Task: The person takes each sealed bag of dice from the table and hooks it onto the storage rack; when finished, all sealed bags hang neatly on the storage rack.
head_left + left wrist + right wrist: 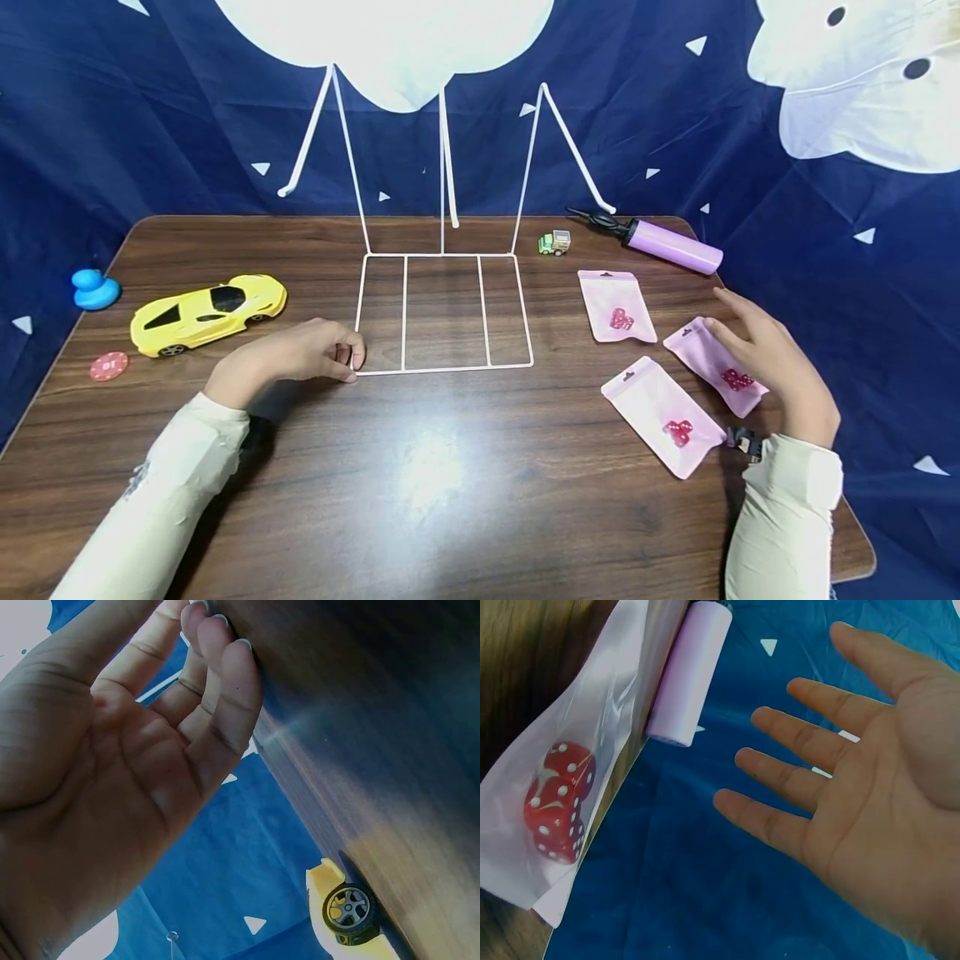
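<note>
A white wire stand (450, 369), with a flat barred base and folded uprights at the back, sits mid-table. My left hand (309, 350) pinches the base's near left corner between thumb and curled fingers; in the left wrist view its palm shows and the fingertips are bent at the table's surface. Over the right side hovers my right hand (780, 371), fingers spread and holding nothing. Below it lies a pink zip bag (701, 348) with red dice (561, 799). Two similar bags, a far one (611, 292) and a near one (645, 400), lie to its left.
A yellow toy car (195, 332), a blue rubber duck (96, 293) and a red chip (108, 366) are at left. Back right are a small toy truck (553, 243) and a purple hand pump (675, 246). A blue cloth (202, 125) hangs behind the table.
</note>
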`<state>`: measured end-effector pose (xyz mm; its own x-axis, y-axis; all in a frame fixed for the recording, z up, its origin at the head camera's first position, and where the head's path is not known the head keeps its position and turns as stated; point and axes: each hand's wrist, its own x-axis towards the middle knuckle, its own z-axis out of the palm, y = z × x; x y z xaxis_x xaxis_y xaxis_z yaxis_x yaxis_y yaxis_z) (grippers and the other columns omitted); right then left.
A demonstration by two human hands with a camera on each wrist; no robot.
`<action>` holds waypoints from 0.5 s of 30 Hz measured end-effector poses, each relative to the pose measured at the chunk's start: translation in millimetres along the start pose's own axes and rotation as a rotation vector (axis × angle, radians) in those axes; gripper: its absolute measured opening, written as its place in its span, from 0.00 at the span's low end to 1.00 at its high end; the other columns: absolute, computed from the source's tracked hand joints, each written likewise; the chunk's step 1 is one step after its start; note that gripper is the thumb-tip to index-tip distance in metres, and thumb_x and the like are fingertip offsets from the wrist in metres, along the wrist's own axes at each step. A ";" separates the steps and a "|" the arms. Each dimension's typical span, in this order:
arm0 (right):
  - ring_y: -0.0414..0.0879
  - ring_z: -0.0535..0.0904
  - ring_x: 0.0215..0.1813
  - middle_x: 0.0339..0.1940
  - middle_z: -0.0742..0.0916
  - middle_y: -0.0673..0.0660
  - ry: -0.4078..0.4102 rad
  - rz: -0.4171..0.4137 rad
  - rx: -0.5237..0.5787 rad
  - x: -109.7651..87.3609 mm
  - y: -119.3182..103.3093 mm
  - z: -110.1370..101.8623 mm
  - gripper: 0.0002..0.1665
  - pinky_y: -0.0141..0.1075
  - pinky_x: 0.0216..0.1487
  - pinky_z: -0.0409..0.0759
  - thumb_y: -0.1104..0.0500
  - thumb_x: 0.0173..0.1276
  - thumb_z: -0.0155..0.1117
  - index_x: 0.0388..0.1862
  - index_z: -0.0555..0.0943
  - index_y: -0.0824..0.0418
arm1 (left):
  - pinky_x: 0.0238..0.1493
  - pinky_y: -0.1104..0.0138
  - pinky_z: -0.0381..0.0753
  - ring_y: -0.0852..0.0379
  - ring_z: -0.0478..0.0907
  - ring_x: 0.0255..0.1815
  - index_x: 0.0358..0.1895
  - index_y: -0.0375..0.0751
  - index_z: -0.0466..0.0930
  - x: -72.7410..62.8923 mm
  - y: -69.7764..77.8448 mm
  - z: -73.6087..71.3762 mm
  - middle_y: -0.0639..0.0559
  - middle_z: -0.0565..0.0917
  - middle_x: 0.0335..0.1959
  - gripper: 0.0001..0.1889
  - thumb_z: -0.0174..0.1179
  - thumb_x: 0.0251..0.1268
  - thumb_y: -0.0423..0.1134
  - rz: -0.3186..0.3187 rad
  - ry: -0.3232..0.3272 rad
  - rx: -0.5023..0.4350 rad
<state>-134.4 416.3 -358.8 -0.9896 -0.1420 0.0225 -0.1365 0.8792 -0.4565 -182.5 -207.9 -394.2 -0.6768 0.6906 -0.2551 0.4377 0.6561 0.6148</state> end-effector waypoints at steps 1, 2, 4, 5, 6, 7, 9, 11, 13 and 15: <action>0.82 0.60 0.79 0.79 0.66 0.82 -0.006 0.004 0.001 -0.8 1.8 -0.4 0.37 0.72 0.77 0.55 0.53 0.88 0.55 0.84 0.61 0.73 | 0.32 0.65 0.72 0.59 0.73 0.29 0.33 0.51 0.80 0.0 0.2 -0.2 0.61 0.76 0.26 0.12 0.76 0.64 0.35 -0.001 0.000 -0.001; 0.82 0.61 0.78 0.79 0.67 0.82 -0.010 0.005 0.001 -1.6 3.9 -0.8 0.36 0.73 0.77 0.56 0.54 0.87 0.56 0.83 0.61 0.73 | 0.33 0.65 0.72 0.59 0.73 0.29 0.33 0.51 0.80 0.2 0.4 -0.3 0.61 0.76 0.25 0.12 0.76 0.64 0.35 -0.002 0.000 -0.001; 0.82 0.63 0.76 0.77 0.69 0.82 -0.021 0.009 -0.002 -3.3 9.3 -1.4 0.35 0.74 0.75 0.58 0.56 0.87 0.56 0.82 0.63 0.73 | 0.33 0.64 0.72 0.59 0.73 0.29 0.33 0.51 0.80 0.3 0.6 -0.3 0.61 0.76 0.26 0.12 0.76 0.64 0.35 -0.003 0.000 -0.004; 0.82 0.64 0.75 0.77 0.70 0.83 -0.026 0.010 0.000 -4.1 11.8 -1.5 0.34 0.75 0.73 0.60 0.58 0.86 0.57 0.82 0.63 0.73 | 0.33 0.64 0.72 0.59 0.73 0.29 0.33 0.51 0.80 0.4 0.6 -0.2 0.61 0.76 0.26 0.12 0.76 0.64 0.34 -0.003 0.001 -0.006; 0.82 0.65 0.74 0.76 0.70 0.83 -0.030 0.012 -0.001 -4.9 14.6 -1.6 0.33 0.75 0.72 0.61 0.59 0.86 0.57 0.81 0.64 0.74 | 0.33 0.64 0.72 0.59 0.73 0.29 0.32 0.51 0.80 0.6 0.9 -0.2 0.61 0.76 0.26 0.12 0.76 0.64 0.34 -0.004 0.002 -0.008; 0.82 0.66 0.73 0.75 0.71 0.83 -0.032 0.011 -0.004 -5.6 17.2 -1.4 0.32 0.75 0.70 0.62 0.61 0.85 0.57 0.80 0.65 0.74 | 0.33 0.64 0.72 0.59 0.73 0.29 0.32 0.51 0.80 0.9 1.1 -0.2 0.61 0.76 0.26 0.12 0.76 0.64 0.34 -0.006 0.003 -0.009; 0.81 0.67 0.72 0.74 0.71 0.83 -0.040 0.021 0.002 -7.4 21.9 -1.1 0.31 0.76 0.69 0.63 0.61 0.85 0.57 0.79 0.66 0.75 | 0.33 0.64 0.72 0.59 0.73 0.29 0.32 0.51 0.80 1.1 1.0 0.0 0.61 0.76 0.25 0.12 0.76 0.64 0.34 -0.008 0.005 -0.011; 0.80 0.68 0.71 0.74 0.71 0.84 -0.047 0.039 0.023 -9.3 25.9 -0.9 0.31 0.76 0.68 0.64 0.61 0.85 0.56 0.79 0.66 0.75 | 0.33 0.64 0.72 0.59 0.73 0.29 0.32 0.51 0.80 0.6 -0.4 0.6 0.61 0.76 0.26 0.12 0.76 0.64 0.35 -0.005 0.008 -0.008; 0.79 0.67 0.72 0.75 0.71 0.83 -0.063 0.071 0.071 -12.3 30.5 -1.2 0.32 0.71 0.72 0.65 0.60 0.86 0.55 0.80 0.64 0.75 | 0.34 0.64 0.72 0.59 0.73 0.30 0.32 0.51 0.80 0.2 -2.0 1.1 0.61 0.76 0.26 0.12 0.77 0.63 0.35 -0.001 0.010 -0.005; 0.78 0.67 0.71 0.75 0.70 0.83 -0.072 0.099 0.107 -16.1 36.1 -1.5 0.33 0.69 0.74 0.64 0.60 0.87 0.54 0.81 0.63 0.75 | 0.34 0.64 0.72 0.59 0.73 0.30 0.33 0.51 0.80 -0.3 -3.3 1.4 0.61 0.76 0.27 0.12 0.77 0.63 0.36 0.002 0.010 -0.001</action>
<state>-123.5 451.0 -374.3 -0.9917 -0.0928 -0.0892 -0.0294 0.8377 -0.5453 -183.0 -209.9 -397.2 -0.6818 0.6889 -0.2461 0.4388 0.6542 0.6160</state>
